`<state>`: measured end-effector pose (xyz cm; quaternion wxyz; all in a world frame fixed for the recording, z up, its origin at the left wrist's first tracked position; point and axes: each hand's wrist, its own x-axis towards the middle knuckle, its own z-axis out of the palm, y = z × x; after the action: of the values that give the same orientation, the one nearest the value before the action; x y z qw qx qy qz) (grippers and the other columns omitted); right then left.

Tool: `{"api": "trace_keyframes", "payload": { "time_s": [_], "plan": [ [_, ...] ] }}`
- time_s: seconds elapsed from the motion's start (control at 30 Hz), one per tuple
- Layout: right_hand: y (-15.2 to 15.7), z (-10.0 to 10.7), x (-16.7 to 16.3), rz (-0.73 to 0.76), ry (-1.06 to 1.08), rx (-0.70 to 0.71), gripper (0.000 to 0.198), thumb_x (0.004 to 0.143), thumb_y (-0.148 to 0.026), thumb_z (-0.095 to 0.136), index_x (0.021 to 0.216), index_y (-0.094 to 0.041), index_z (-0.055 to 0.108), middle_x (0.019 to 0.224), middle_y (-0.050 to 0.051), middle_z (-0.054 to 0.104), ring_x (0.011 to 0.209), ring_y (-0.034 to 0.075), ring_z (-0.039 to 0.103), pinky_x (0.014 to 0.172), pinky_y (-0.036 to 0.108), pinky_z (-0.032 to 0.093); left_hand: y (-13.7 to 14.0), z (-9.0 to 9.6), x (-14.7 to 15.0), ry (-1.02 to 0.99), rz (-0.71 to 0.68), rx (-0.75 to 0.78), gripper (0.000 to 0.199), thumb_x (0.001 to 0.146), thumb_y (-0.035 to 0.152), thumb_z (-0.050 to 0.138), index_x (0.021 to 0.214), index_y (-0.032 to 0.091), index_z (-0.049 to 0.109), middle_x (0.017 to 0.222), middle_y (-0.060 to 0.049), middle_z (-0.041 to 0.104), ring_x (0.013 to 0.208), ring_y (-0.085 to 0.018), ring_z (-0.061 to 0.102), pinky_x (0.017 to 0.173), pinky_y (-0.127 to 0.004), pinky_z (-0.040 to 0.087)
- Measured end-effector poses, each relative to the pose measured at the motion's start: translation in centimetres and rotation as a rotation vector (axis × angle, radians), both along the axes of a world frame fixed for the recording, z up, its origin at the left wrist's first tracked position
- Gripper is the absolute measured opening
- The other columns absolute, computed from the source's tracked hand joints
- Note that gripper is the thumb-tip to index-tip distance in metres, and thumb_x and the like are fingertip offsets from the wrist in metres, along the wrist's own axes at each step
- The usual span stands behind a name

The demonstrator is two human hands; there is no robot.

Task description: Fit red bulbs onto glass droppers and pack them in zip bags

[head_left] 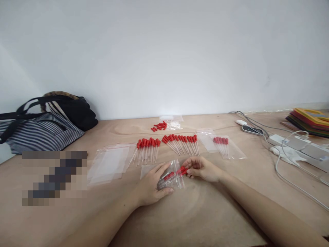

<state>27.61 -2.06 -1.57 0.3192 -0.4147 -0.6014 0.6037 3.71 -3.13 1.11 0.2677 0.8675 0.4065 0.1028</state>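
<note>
My left hand (150, 187) holds a small clear zip bag (178, 181) on the table, thumb on the near side and fingers on the far side. Red-bulbed droppers (183, 170) lie partly in the bag, their bulbs showing at its mouth and through the plastic. At the mouth, my right hand (204, 168) closes thumb and fingers on the bulbs; how many it grips is hidden. Just beyond, one group of droppers (147, 147) overlaps in a bunch, and another (181, 142) is fanned out. A bag with several droppers (222, 145) lies to the right.
Flat clear bags (110, 164) are stacked at left, and one more bag (207, 140) lies behind my right hand. Loose red bulbs (159, 126) and clear tubes (174, 125) sit near the wall. A striped bag (43, 132) stands left; cables and a power strip (313, 152) occupy the right.
</note>
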Motion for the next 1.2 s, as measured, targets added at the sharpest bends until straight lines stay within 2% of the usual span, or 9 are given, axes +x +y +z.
{"api": "trace_keyframes", "payload": {
  "time_s": [0.17, 0.37, 0.5, 0.57, 0.67, 0.77, 0.87, 1.03, 1.2],
  "plan": [
    [0.0, -0.5, -1.6, 0.02, -0.003, 0.084, 0.03, 0.063, -0.037, 0.069, 0.081, -0.014, 0.064, 0.073, 0.003, 0.065, 0.066, 0.012, 0.057, 0.065, 0.026, 0.045, 0.1, -0.2, -0.1, 0.032, 0.01, -0.006, 0.071, 0.074, 0.043, 0.056, 0.133, 0.017, 0.026, 0.138, -0.013, 0.031, 0.125, -0.027, 0.032, 0.102, -0.042, 0.029],
    [-0.2, -0.1, -2.2, 0.057, 0.083, 0.059, 0.031, 0.061, -0.034, 0.071, 0.085, -0.014, 0.066, 0.08, 0.004, 0.067, 0.073, 0.014, 0.061, 0.07, 0.028, 0.047, 0.2, -0.2, 0.0, 0.033, -0.004, 0.009, 0.071, 0.074, 0.043, 0.056, 0.133, 0.019, 0.025, 0.137, -0.012, 0.033, 0.125, -0.026, 0.032, 0.101, -0.042, 0.032],
    [0.1, -0.7, -2.6, 0.045, 0.135, 0.059, 0.033, 0.057, -0.034, 0.074, 0.083, -0.015, 0.066, 0.078, 0.004, 0.067, 0.07, 0.013, 0.061, 0.069, 0.027, 0.047, 0.2, -0.1, 0.0, 0.053, 0.0, 0.001, 0.072, 0.074, 0.042, 0.056, 0.134, 0.017, 0.025, 0.138, -0.013, 0.032, 0.125, -0.026, 0.031, 0.101, -0.042, 0.031],
    [0.3, -1.0, -2.8, 0.014, 0.086, 0.118, 0.032, 0.058, -0.035, 0.073, 0.082, -0.015, 0.067, 0.07, 0.002, 0.065, 0.063, 0.012, 0.058, 0.063, 0.026, 0.046, 0.2, -0.1, 0.0, 0.053, 0.01, -0.004, 0.073, 0.074, 0.043, 0.056, 0.134, 0.017, 0.025, 0.138, -0.013, 0.031, 0.126, -0.026, 0.031, 0.101, -0.042, 0.031],
    [0.4, -1.1, -3.2, -0.072, -0.103, 0.259, 0.027, 0.061, -0.034, 0.071, 0.081, -0.016, 0.068, 0.057, -0.003, 0.056, 0.051, 0.008, 0.048, 0.051, 0.022, 0.039, 0.2, -0.1, -0.1, 0.039, 0.012, -0.003, 0.074, 0.073, 0.047, 0.057, 0.134, 0.02, 0.025, 0.138, -0.012, 0.032, 0.125, -0.027, 0.032, 0.101, -0.044, 0.03],
    [0.3, -0.7, -3.6, -0.11, -0.263, 0.403, 0.017, 0.069, -0.029, 0.066, 0.082, -0.018, 0.069, 0.063, -0.001, 0.056, 0.055, 0.009, 0.046, 0.052, 0.021, 0.037, 0.3, 0.0, -0.2, 0.021, 0.001, 0.019, 0.071, 0.075, 0.047, 0.054, 0.134, 0.02, 0.025, 0.137, -0.012, 0.034, 0.124, -0.027, 0.034, 0.1, -0.044, 0.032],
    [0.0, -0.2, -3.7, -0.035, -0.32, 0.502, 0.015, 0.075, -0.029, 0.06, 0.081, -0.02, 0.07, 0.068, 0.0, 0.055, 0.062, 0.01, 0.048, 0.058, 0.022, 0.038, 0.5, 0.0, -0.3, 0.039, 0.007, 0.06, 0.062, 0.079, 0.043, 0.049, 0.133, 0.019, 0.029, 0.136, -0.011, 0.035, 0.124, -0.025, 0.034, 0.101, -0.042, 0.032],
    [0.0, -0.1, -3.4, 0.056, -0.297, 0.567, 0.018, 0.075, -0.033, 0.06, 0.084, -0.02, 0.07, 0.068, -0.001, 0.049, 0.065, 0.01, 0.047, 0.062, 0.023, 0.039, 0.7, -0.1, -0.2, 0.068, -0.002, 0.097, 0.061, 0.079, 0.041, 0.05, 0.132, 0.018, 0.032, 0.135, -0.011, 0.037, 0.122, -0.025, 0.037, 0.1, -0.04, 0.034],
    [0.6, -0.5, -3.0, 0.079, -0.229, 0.537, 0.019, 0.07, -0.036, 0.066, 0.084, -0.024, 0.07, 0.075, 0.001, 0.052, 0.074, 0.013, 0.051, 0.07, 0.026, 0.042, 0.6, -0.5, 0.5, 0.029, -0.029, 0.156, 0.061, 0.075, 0.044, 0.055, 0.129, 0.02, 0.037, 0.133, -0.009, 0.041, 0.122, -0.026, 0.037, 0.1, -0.044, 0.033]
  ]
}}
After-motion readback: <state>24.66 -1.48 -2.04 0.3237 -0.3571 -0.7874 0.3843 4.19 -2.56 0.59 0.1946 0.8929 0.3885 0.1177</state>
